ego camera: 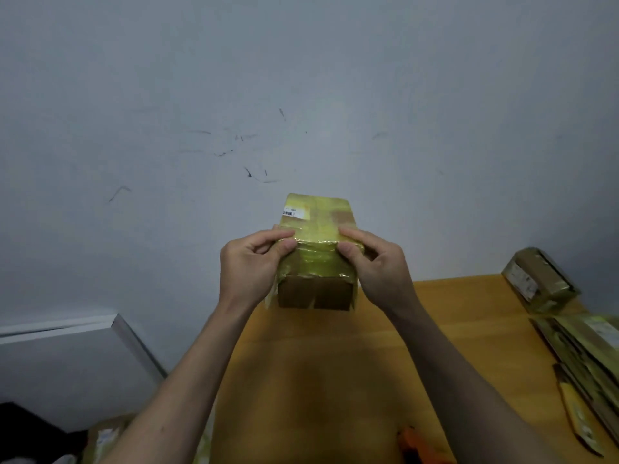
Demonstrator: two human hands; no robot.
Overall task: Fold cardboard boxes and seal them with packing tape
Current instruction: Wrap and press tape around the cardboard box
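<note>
While a small cardboard box (316, 252) is being held up in the air above the far edge of a wooden table (435, 329), a person is gripping it on both sides. The left hand (251, 266) is pinching the box's left edge between thumb and curled fingers, and the right hand (375, 262) is doing the same on the right edge. Yellowish packing tape (318, 216) is covering most of the box, with bare cardboard showing on the face nearest the camera. Judging by this, the person is smoothing tape over an edge; doing it well means pressing the thumbs outward firmly so no wrinkles lift. More taped boxes (536, 279) are lying at the table's right side.
</note>
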